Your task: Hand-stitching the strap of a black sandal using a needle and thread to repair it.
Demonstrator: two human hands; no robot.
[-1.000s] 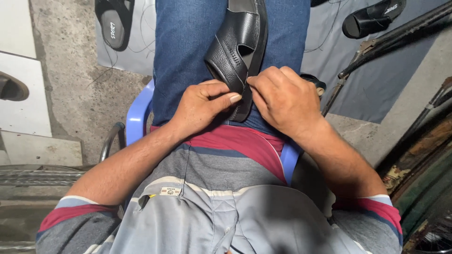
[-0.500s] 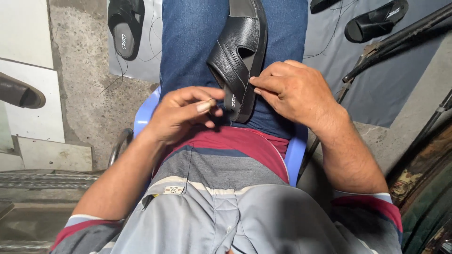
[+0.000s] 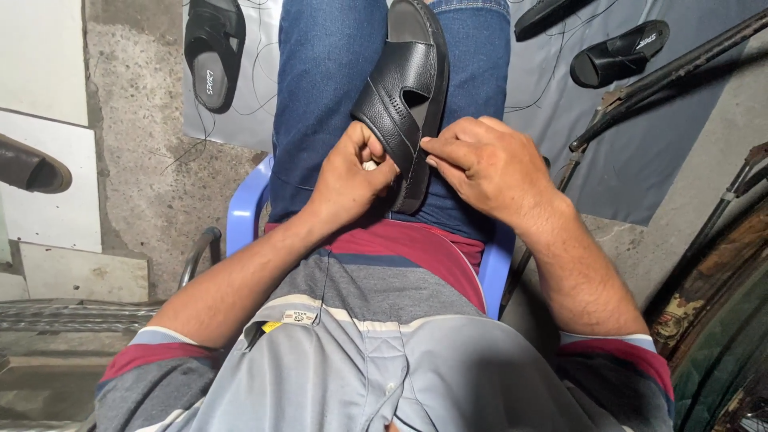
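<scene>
A black leather sandal [image 3: 406, 96] lies sole-edge up between my thighs, on my blue jeans [image 3: 320, 88]. My left hand [image 3: 352, 178] is closed against the sandal's near left edge, fingers curled, pinching something small and pale that I cannot make out. My right hand [image 3: 486, 164] rests on the sandal's near right edge, fingertips pressed to the sole rim. I sit on a blue plastic chair [image 3: 244, 212].
Another black sandal [image 3: 212, 52] lies on a grey sheet [image 3: 640, 136] on the floor at upper left, and two more [image 3: 620, 52] at upper right. A brown shoe [image 3: 32, 164] sits on a white board at left. Dark metal rods [image 3: 664, 80] lean at right.
My left hand has moved up from my lap onto the sandal's near edge and closed there. My right hand has stayed on the sandal. The view has shifted slightly.
</scene>
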